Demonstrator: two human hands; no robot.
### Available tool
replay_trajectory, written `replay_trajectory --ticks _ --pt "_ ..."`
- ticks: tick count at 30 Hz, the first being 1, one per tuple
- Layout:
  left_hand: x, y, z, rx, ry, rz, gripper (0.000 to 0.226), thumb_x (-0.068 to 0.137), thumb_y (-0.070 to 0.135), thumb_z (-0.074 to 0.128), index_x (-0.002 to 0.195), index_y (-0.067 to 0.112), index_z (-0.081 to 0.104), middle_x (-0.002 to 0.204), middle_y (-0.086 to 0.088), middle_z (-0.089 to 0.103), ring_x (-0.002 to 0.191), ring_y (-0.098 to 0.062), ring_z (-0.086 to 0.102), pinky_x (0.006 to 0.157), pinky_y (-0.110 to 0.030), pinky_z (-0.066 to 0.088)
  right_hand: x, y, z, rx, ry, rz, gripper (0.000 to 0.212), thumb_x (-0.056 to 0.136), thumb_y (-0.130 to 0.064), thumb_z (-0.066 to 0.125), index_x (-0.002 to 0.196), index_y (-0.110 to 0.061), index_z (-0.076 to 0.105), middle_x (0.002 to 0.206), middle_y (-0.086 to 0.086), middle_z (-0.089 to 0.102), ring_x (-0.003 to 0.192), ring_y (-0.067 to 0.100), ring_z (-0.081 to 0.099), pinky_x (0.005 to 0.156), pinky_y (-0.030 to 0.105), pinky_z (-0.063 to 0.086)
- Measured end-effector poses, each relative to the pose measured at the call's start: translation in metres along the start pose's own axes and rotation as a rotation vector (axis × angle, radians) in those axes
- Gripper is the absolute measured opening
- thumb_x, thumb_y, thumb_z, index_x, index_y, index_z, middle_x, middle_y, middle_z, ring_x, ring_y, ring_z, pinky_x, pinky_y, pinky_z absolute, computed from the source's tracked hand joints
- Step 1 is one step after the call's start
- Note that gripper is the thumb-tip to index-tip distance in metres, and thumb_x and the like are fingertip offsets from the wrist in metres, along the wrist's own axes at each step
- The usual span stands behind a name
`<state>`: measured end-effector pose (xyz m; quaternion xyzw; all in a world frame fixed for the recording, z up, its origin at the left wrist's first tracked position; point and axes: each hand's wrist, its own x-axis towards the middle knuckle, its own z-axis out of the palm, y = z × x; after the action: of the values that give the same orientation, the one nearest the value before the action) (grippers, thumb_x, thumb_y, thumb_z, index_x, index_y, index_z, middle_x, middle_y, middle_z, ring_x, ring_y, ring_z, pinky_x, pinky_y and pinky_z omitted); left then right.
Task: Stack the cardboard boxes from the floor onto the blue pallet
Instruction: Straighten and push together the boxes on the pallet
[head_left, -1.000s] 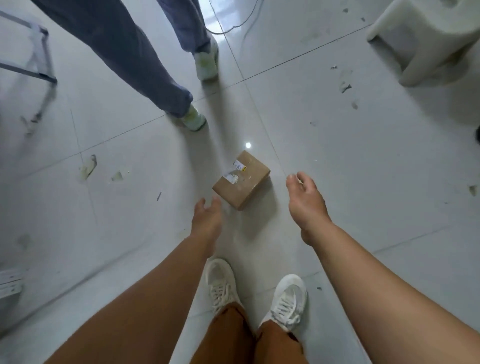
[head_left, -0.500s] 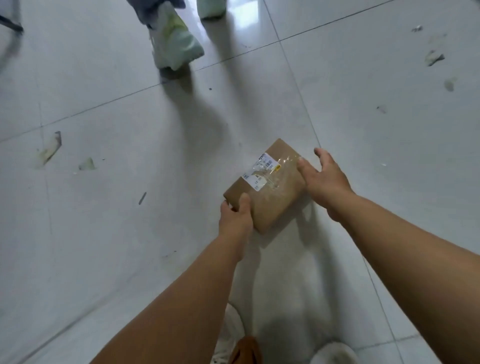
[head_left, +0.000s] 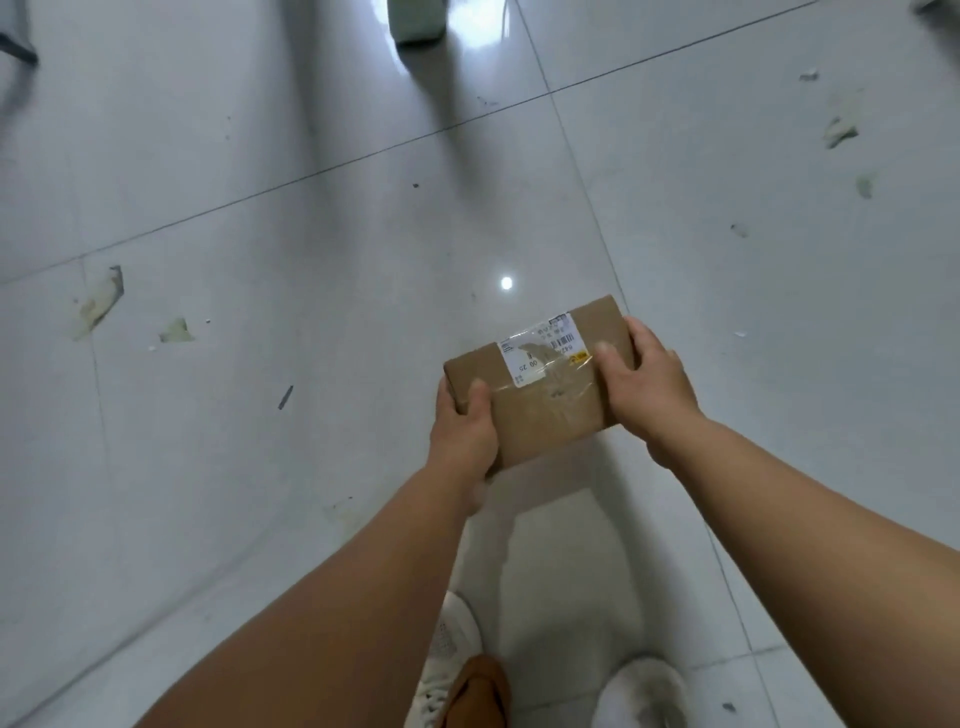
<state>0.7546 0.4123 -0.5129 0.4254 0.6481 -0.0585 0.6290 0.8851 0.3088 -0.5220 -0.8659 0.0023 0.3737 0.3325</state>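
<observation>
At the bottom edge of the frame two white sneakers (head_left: 445, 670) stand on the pale tiled floor (head_left: 260, 467), an orange-brown trouser leg just above the left one. Both bare forearms rise from the lower corners and converge toward the centre. The left hand (head_left: 464, 431) clasps the near-left corner of the cardboard box (head_left: 545, 410), thumb lying on the top face, the other fingers wrapped under and hidden. The right hand (head_left: 647, 379) grips the right end, thumb pressed onto the taped top and fingers curled over the far edge. The box sits at centre frame, held between both hands, tilted, a white shipping label (head_left: 540, 351) and clear tape on top. Beyond, scraps of debris (head_left: 98, 301) dot the tiles at left and upper right, and a pale green shoe (head_left: 417, 21) shows at the top edge.
</observation>
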Motion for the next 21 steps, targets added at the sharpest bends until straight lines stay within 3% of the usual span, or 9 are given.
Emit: replay_trajectory --ticks 8,12,16,21 --pt "-0.148 0.073 0.008 0.042 -0.017 0.061 0.038 0.100 0.047 0.039 0.137 0.041 0.041 0.127 0.008 0.058 0.094 -0.015 0.059 0.058 -0.024 0.039 -0.116 -0.038 -0.102 0.150 0.145 0.063 0.047 0.096 -0.045 0.041 0.142 -0.049 0.035 0.130 0.006 0.038 0.120 0.029 0.044 0.094 0.035 0.042" --pt "-0.233 0.108 0.014 0.074 -0.037 0.120 0.037 0.101 0.042 0.040 0.137 0.035 0.045 0.120 0.007 0.060 0.080 -0.007 0.054 0.053 -0.022 0.038 -0.177 -0.063 -0.161 0.210 0.199 0.081 0.047 0.097 -0.043 0.041 0.143 -0.048 0.034 0.125 0.005 0.038 0.116 0.029 0.046 0.087 0.030 0.039" --pt "-0.308 0.136 0.024 0.130 -0.058 0.170 0.034 0.101 0.040 0.040 0.133 0.034 0.049 0.101 0.008 0.059 0.072 -0.005 0.050 0.047 -0.021 0.038 -0.235 -0.085 -0.215 0.256 0.287 0.104 0.047 0.097 -0.041 0.041 0.143 -0.045 0.035 0.131 0.007 0.039 0.117 0.030 0.045 0.094 0.034 0.040" --pt "-0.385 0.160 0.035 0.224 -0.146 0.267 0.035 0.101 0.038 0.041 0.136 0.035 0.048 0.107 0.006 0.058 0.072 -0.006 0.048 0.059 -0.022 0.040 -0.304 -0.102 -0.266 0.340 0.417 0.187 0.049 0.096 -0.041 0.039 0.145 -0.044 0.033 0.135 0.008 0.039 0.119 0.031 0.043 0.102 0.043 0.040"
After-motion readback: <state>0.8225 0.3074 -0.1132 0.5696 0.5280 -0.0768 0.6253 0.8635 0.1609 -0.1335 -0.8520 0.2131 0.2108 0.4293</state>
